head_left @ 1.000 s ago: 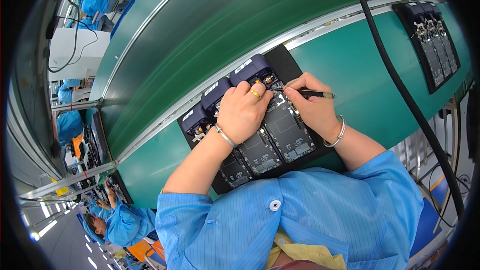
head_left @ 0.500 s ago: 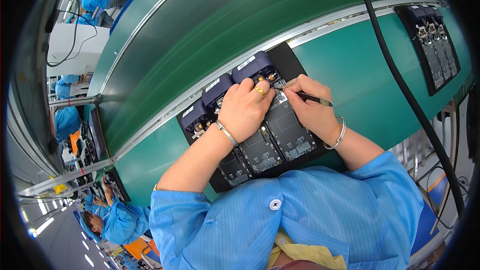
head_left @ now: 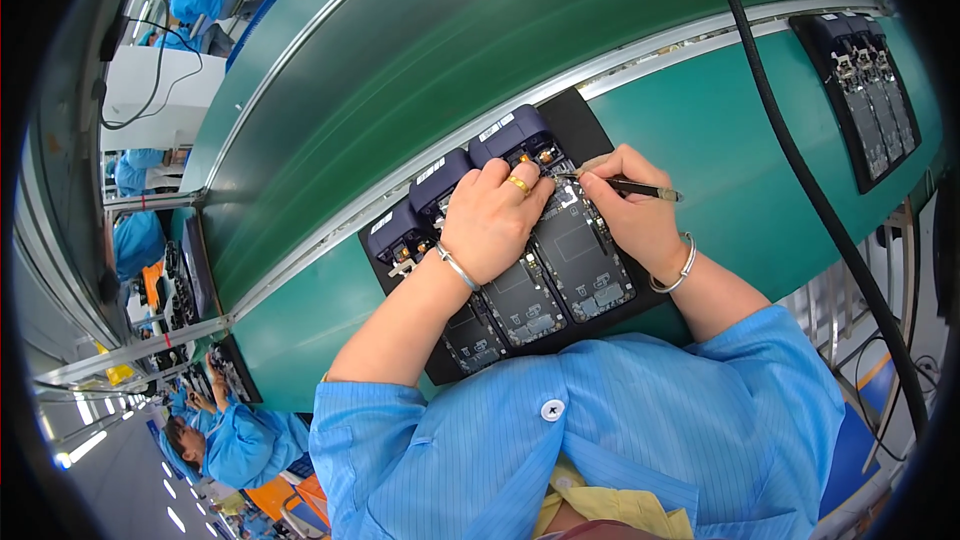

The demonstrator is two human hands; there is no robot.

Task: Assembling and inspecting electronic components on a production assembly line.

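Observation:
Three dark electronic devices lie side by side on a black mat [head_left: 582, 128], each with a purple-black end block on the far side and an exposed circuit board. My left hand [head_left: 492, 222], with a gold ring, rests over the middle and right devices. Its fingers are bent and close together at the upper part of the right device's board [head_left: 578, 252]; whatever they pinch is hidden. Dark tweezers [head_left: 642, 189] sit in my right hand [head_left: 640, 225], tips against that board beside my left fingertips. The middle board [head_left: 522, 302] is partly covered by my left hand.
A green work surface [head_left: 700, 150] lies under the mat, with a metal rail and a green belt [head_left: 400, 70] beyond. Another mat holding similar devices [head_left: 868, 100] lies far right. A black cable [head_left: 790, 145] crosses the right side. Co-workers in blue [head_left: 245, 440] sit at left.
My right hand and the tweezers have shifted slightly right, the tweezers now lying a little flatter. My left hand keeps its place on the device.

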